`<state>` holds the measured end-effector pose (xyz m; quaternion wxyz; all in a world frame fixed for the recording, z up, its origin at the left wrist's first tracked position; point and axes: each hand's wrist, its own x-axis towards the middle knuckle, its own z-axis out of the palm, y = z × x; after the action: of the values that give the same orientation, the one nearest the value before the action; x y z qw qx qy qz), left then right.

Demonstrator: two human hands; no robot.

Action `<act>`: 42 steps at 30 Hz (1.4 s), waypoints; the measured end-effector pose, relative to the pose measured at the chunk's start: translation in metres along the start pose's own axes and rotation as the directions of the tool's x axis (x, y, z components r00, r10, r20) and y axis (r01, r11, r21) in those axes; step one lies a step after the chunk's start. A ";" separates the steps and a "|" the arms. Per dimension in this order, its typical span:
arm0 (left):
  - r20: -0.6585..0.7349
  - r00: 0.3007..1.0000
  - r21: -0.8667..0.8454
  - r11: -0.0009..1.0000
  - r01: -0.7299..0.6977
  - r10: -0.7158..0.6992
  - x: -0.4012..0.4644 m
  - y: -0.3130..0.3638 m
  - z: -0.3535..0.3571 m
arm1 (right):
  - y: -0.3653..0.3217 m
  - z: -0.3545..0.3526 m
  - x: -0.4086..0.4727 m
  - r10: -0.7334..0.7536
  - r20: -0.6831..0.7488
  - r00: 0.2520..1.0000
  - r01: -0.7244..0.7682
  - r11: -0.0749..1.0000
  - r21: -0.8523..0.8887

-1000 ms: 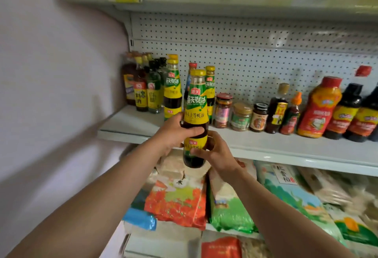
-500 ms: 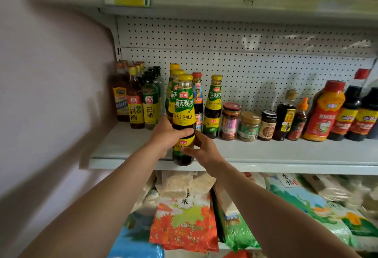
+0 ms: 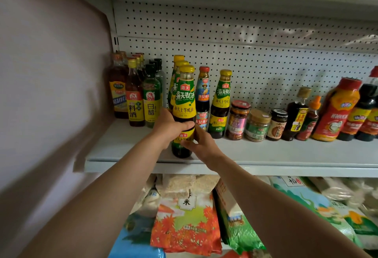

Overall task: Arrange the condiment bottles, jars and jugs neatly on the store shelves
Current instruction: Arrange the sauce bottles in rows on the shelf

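Both hands, left hand (image 3: 167, 126) and right hand (image 3: 201, 145), grip the bottle (image 3: 184, 112), which stands at the near edge of the shelf (image 3: 286, 155), in front of two matching ones. Further right a matching bottle, jars and sauces look loosely lined up, so I'd judge plenty of straightening remains.

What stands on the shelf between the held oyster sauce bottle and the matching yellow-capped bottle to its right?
In the head view, one red-capped bottle with a blue label stands between the held oyster sauce bottle and the yellow-capped bottle.
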<state>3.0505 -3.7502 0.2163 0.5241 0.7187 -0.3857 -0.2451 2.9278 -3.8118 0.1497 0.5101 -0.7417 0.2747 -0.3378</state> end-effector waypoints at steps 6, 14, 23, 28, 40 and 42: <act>0.013 1.000 -0.007 1.000 0.003 -0.002 0.023 -0.001 -0.002 | 0.001 0.005 0.025 0.024 0.014 1.000 -0.024 0.999 -0.035; 0.008 1.000 0.021 1.000 0.022 -0.022 0.044 -0.006 -0.002 | -0.002 0.006 0.038 0.076 0.004 0.997 -0.074 0.987 -0.142; -0.145 0.988 0.168 0.985 -0.023 0.048 0.012 -0.009 0.009 | 0.000 -0.033 -0.006 0.120 -0.108 0.987 -0.143 0.961 -0.236; -0.239 0.971 0.162 0.986 0.033 0.007 -0.030 -0.014 0.031 | -0.004 -0.084 -0.033 0.104 -0.134 0.986 -0.141 0.941 -0.309; -0.186 0.974 0.201 0.965 0.168 -0.131 -0.155 -0.028 0.148 | 0.047 -0.198 -0.152 0.178 -0.067 0.982 -0.189 0.870 -0.455; -0.161 0.974 0.212 0.959 0.189 -0.157 -0.175 -0.042 0.176 | 0.064 -0.215 -0.177 0.196 -0.039 0.980 -0.186 0.827 -0.531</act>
<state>2.8285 -3.7012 0.1099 0.4415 0.8204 -0.3081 -0.1926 2.6460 -3.8229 0.1043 0.3182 -0.8256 0.4258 -0.1892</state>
